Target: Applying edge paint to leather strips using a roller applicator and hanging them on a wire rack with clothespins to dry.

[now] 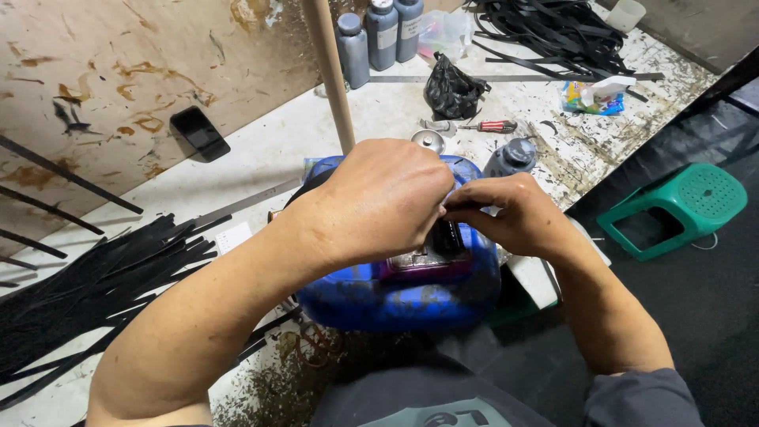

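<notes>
Pinching something small together over the blue container, both the left hand and the right hand could drop it inside if their fingers slip.

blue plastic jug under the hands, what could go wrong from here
1. The blue plastic jug sits at the stained table's edge; pressure from the left hand and right hand might tip it off.
2. Both hands pinch something small and dark above the jug's open top; it could slip inside.
3. The grey round-capped bottle stands just behind the right hand; an elbow shift might knock it over.
</notes>
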